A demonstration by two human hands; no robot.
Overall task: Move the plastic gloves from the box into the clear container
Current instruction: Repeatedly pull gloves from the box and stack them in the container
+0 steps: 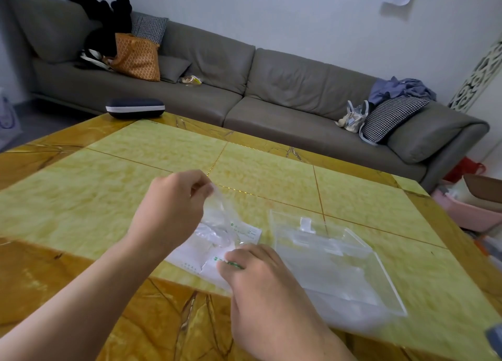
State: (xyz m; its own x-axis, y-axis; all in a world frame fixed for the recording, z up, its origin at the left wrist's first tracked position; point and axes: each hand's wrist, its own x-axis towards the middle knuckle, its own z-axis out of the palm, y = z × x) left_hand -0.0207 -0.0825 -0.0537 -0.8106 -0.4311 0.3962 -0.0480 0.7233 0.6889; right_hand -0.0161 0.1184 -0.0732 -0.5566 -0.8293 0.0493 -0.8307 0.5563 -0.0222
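A flat white box point(190, 257) with green print lies on the yellow table point(108, 197), near its front edge. My left hand point(173, 206) pinches a thin clear plastic glove point(220, 216) and holds it lifted above the box's opening, where more crumpled gloves show. Fingers of my right hand point(252, 276) are curled on the near right part of the box and press it down. To the right of the box sits the clear container point(336, 263), open, with clear plastic inside that I cannot make out.
A dark glasses case point(135, 107) lies at the table's far left corner. Behind the table runs a grey sofa point(271, 89) with cushions, bags and clothes on it. Pink bins point(467, 214) stand on the floor to the right.
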